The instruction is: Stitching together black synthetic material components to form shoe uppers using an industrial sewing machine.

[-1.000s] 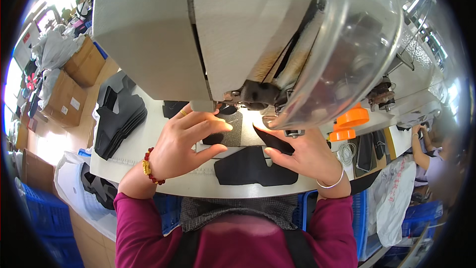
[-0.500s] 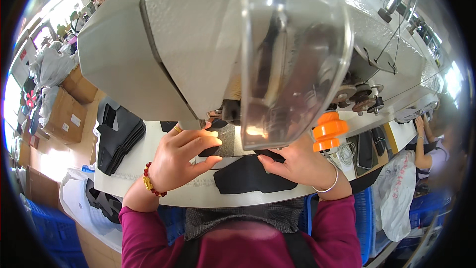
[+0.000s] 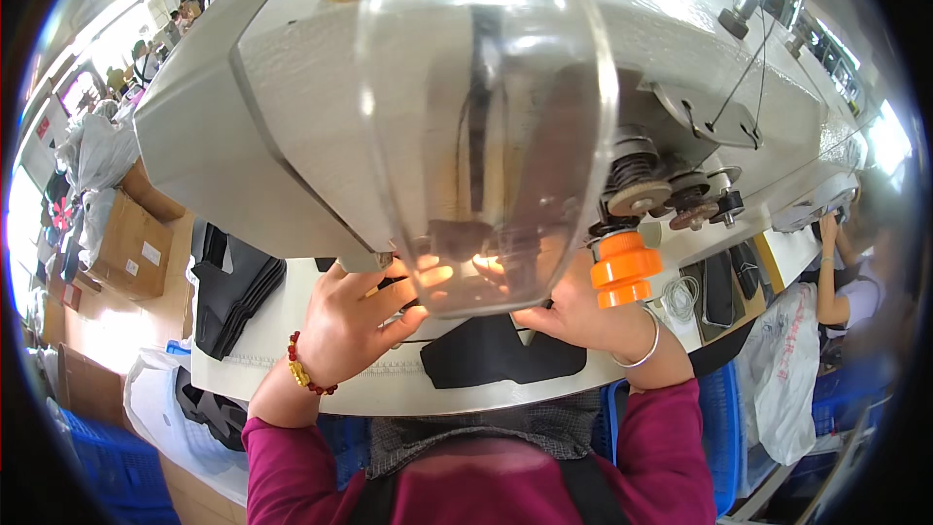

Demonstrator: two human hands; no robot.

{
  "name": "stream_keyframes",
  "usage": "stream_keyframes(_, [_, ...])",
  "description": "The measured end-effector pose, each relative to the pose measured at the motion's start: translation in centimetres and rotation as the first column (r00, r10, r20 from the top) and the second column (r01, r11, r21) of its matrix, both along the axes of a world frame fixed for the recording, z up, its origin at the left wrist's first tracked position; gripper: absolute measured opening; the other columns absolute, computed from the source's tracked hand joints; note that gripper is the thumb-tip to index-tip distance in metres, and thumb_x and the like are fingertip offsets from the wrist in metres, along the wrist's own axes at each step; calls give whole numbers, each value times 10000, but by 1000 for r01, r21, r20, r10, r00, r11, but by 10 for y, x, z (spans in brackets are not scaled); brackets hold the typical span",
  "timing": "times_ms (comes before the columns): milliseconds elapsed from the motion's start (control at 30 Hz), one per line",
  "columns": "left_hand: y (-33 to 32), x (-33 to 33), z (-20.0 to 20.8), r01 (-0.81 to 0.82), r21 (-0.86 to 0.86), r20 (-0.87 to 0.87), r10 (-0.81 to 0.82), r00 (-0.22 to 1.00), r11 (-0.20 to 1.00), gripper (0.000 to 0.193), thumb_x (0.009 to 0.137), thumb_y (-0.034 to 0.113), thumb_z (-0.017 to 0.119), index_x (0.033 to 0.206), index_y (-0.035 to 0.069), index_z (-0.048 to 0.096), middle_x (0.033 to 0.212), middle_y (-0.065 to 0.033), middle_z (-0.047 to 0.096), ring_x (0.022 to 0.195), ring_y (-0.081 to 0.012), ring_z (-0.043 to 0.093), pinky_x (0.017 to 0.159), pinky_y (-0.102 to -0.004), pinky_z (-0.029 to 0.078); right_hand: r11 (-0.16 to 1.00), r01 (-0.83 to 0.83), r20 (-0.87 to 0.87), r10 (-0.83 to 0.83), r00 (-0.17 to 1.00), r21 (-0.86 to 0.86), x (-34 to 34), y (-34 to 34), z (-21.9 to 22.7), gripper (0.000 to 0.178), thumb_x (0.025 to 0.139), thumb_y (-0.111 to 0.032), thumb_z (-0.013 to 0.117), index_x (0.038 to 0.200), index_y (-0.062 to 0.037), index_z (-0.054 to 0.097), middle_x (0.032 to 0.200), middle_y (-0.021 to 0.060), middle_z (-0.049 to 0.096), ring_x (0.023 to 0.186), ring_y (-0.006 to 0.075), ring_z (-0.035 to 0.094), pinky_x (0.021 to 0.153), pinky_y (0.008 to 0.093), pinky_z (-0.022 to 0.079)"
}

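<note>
A large pale sewing machine head (image 3: 292, 107) with a clear plastic guard (image 3: 491, 165) fills the upper middle. Below its left side is my left hand (image 3: 355, 321), thumb and fingers apart, fingertips reaching in behind the guard's lower edge. My right hand (image 3: 578, 309) comes in from the other side, its fingers stretched toward the needle area and partly hidden by the guard and an orange knob (image 3: 627, 269). A flat black cut piece (image 3: 505, 354) lies on the white table (image 3: 379, 389) near my right thumb. The guard blurs what is under my fingertips.
A stack of black pieces (image 3: 233, 292) lies at the table's left. Coiled white cord (image 3: 680, 299) and dark flat items (image 3: 719, 290) sit on the right. Cardboard boxes (image 3: 131, 243), blue crates (image 3: 117, 457) and a white bag (image 3: 782, 369) stand around. Another person's arm (image 3: 828, 272) shows at far right.
The view has shifted, so the machine head and guard appear farther left. My right hand's fingers have moved further in behind the guard. The black piece stays nearly in place.
</note>
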State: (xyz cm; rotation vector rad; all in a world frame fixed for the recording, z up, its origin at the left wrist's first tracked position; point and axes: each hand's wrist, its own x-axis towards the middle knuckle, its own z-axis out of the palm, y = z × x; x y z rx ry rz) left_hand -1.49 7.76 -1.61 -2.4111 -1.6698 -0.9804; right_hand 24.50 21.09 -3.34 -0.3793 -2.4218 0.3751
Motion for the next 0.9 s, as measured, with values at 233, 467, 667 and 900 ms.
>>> stream_keyframes(233, [2, 4, -1, -22, 97, -102, 32, 994, 995, 348, 771, 191, 818, 1115, 151, 780, 1149, -47, 716, 1004, -249, 680, 810, -394, 534, 1000, 6, 9, -6, 1000, -10, 5, 7, -8, 163, 868, -363, 755, 828, -206, 765, 656, 37, 610, 666, 298, 495, 660, 414, 387])
stream_keyframes(467, [0, 3, -2, -47, 108, -166, 64, 984, 993, 364, 793, 288, 826, 1129, 157, 775, 1147, -62, 724, 932, -248, 688, 745, -405, 494, 998, -14, 91, 20, 996, -64, 8, 8, 9, 190, 838, -398, 774, 798, -212, 773, 685, 94, 597, 627, 342, 532, 587, 460, 384])
stream_keyframes(667, [7, 4, 7, -6, 55, -37, 8, 999, 998, 327, 830, 259, 826, 1109, 94, 786, 1102, -83, 732, 827, -242, 716, 693, -361, 551, 999, -54, -4, 54, 999, -8, 2, 21, -10, 214, 825, -370, 773, 883, -164, 783, 739, 86, 654, 652, 344, 612, 627, 436, 483])
stream_keyframes(900, [3, 5, 7, 8, 101, -112, 3, 994, 995, 311, 839, 198, 821, 1125, 81, 787, 1069, -70, 732, 772, -225, 715, 684, -332, 576, 997, -74, 14, 74, 997, -11, -2, 9, 5, 268, 818, -251, 739, 1079, -190, 750, 781, 52, 693, 658, 302, 654, 599, 392, 509])
